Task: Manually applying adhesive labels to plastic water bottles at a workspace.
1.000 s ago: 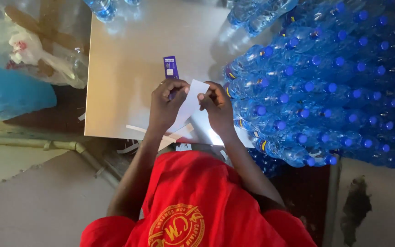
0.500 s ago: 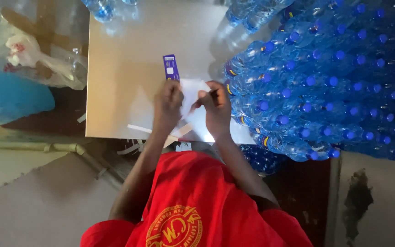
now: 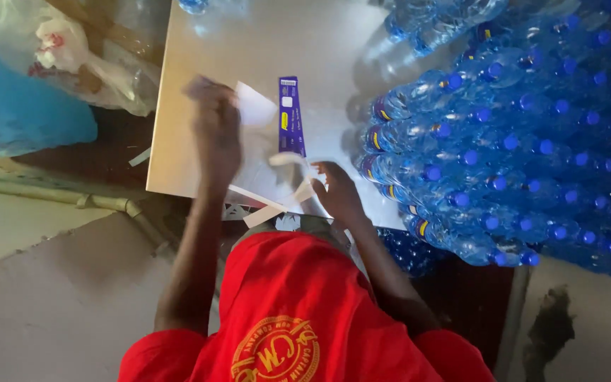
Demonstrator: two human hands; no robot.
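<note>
Stacked clear plastic water bottles with blue caps (image 3: 518, 141) crowd the pale smooth tabletop (image 3: 334, 42) just right of the right hand (image 3: 335, 189), whose fingers pinch a thin curling white strip (image 3: 293, 161). Left hand (image 3: 215, 127), blurred, fingers closed on a white paper piece (image 3: 254, 103): light, floppy, tearable, best pinched at an edge; the purple label (image 3: 290, 117) lies flat between the hands.

Bottle stack (image 3: 518, 134) right; bare tabletop (image 3: 213, 42) left
</note>
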